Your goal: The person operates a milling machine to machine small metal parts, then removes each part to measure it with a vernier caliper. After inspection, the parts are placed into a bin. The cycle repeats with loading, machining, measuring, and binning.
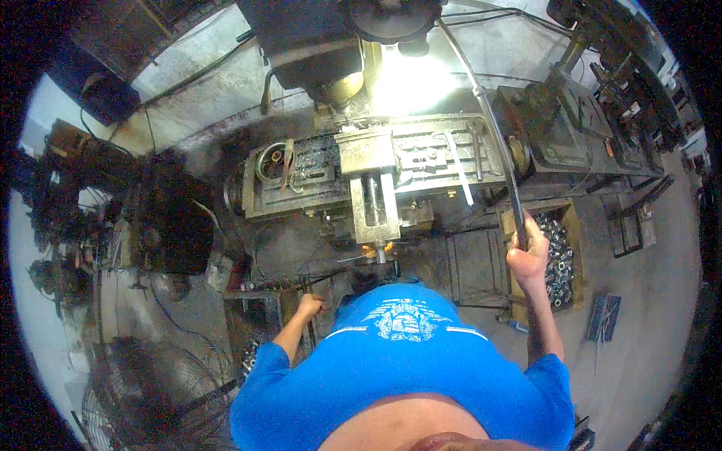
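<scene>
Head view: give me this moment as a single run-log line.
right hand: gripping long lever | left hand: on low handle | vise: on machine table | parts crate: beside right hand

Glare (410, 83) whites out the far machine head; the left hand's (309, 306) grip is too small to tell.

Your right hand (528, 252) is raised out to your right side, arm almost straight, fingers wrapped tight in a closed fist. Your left hand (309, 306) sits lower and closer to your body, elbow bent, fingers curled shut. Both forearms are bare below short blue sleeves.
</scene>
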Demonstrator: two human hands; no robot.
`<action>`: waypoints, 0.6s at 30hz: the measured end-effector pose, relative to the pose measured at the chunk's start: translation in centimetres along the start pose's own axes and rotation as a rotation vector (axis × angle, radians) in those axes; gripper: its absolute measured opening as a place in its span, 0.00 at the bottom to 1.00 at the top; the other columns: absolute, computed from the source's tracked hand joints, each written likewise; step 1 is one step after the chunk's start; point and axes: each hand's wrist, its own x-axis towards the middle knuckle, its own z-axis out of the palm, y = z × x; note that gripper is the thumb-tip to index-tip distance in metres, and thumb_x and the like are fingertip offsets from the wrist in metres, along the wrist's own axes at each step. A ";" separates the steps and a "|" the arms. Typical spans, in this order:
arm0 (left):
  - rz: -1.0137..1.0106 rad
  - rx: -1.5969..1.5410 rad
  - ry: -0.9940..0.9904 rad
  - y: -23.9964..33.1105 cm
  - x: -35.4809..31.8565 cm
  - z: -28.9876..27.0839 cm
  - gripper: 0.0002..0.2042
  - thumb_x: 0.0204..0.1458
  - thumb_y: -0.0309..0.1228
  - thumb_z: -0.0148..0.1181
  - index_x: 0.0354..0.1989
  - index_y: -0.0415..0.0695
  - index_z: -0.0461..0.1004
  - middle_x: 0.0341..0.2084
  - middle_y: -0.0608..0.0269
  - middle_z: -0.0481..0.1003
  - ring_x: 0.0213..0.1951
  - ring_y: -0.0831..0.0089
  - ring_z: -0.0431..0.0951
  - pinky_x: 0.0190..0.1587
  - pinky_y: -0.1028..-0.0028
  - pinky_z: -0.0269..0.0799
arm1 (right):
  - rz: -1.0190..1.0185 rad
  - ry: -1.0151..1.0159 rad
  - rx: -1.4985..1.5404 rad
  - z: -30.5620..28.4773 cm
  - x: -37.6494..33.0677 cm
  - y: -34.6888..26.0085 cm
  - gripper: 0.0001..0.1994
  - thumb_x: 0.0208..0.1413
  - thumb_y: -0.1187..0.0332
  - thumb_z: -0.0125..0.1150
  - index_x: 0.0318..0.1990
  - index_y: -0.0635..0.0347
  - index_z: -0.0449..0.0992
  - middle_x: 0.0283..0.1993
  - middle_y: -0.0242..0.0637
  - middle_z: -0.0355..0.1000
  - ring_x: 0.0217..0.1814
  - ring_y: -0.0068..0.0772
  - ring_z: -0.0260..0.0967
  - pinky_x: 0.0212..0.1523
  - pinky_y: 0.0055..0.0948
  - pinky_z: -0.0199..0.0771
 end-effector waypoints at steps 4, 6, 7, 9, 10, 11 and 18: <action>-0.039 -0.086 -0.008 -1.0 1.0 0.5 0.17 0.41 0.17 0.46 0.42 0.30 0.71 0.24 0.51 0.75 0.21 0.68 0.76 0.19 0.75 0.67 | -0.039 -0.003 0.005 0.4 0.1 -0.7 0.43 0.29 0.55 0.62 0.57 0.71 0.58 0.27 0.20 0.55 0.26 0.12 0.50 0.25 0.13 0.51; -0.022 -0.078 -0.023 -0.6 1.0 0.6 0.17 0.41 0.17 0.45 0.43 0.29 0.70 0.24 0.51 0.75 0.21 0.68 0.76 0.19 0.75 0.67 | -0.053 -0.001 -0.004 0.1 0.1 0.1 0.35 0.30 0.64 0.56 0.54 0.67 0.62 0.27 0.21 0.58 0.25 0.13 0.51 0.25 0.13 0.53; -0.010 -0.066 -0.034 -0.4 0.9 0.6 0.18 0.41 0.17 0.45 0.43 0.29 0.70 0.24 0.51 0.75 0.21 0.68 0.76 0.19 0.75 0.67 | -0.059 -0.002 -0.008 0.0 0.1 0.4 0.32 0.30 0.69 0.54 0.53 0.65 0.65 0.26 0.22 0.59 0.25 0.13 0.52 0.26 0.12 0.55; 0.001 -0.069 -0.038 0.0 0.8 0.6 0.18 0.40 0.17 0.45 0.43 0.29 0.70 0.24 0.50 0.75 0.20 0.68 0.76 0.19 0.75 0.67 | -0.073 0.016 -0.024 0.2 0.2 0.5 0.32 0.31 0.68 0.54 0.53 0.65 0.65 0.25 0.21 0.58 0.24 0.13 0.52 0.25 0.13 0.54; 0.000 -0.086 -0.029 0.2 0.8 0.6 0.18 0.40 0.17 0.45 0.44 0.28 0.69 0.24 0.50 0.75 0.20 0.68 0.76 0.19 0.75 0.67 | -0.081 0.022 -0.032 0.3 0.4 0.5 0.32 0.31 0.68 0.54 0.53 0.65 0.65 0.24 0.21 0.57 0.24 0.13 0.52 0.25 0.14 0.54; -0.001 -0.104 -0.020 0.3 0.8 0.6 0.18 0.40 0.16 0.46 0.44 0.28 0.69 0.24 0.50 0.75 0.20 0.68 0.75 0.19 0.74 0.67 | -0.072 0.000 -0.022 0.2 0.5 0.8 0.35 0.30 0.63 0.57 0.53 0.67 0.63 0.25 0.20 0.56 0.24 0.13 0.51 0.25 0.13 0.53; -0.011 -0.138 -0.011 -0.4 0.8 0.1 0.19 0.40 0.16 0.47 0.45 0.28 0.67 0.25 0.49 0.75 0.21 0.68 0.75 0.20 0.75 0.67 | -0.051 -0.018 -0.011 0.8 1.1 1.7 0.40 0.31 0.55 0.62 0.54 0.70 0.61 0.26 0.19 0.54 0.25 0.12 0.49 0.24 0.13 0.49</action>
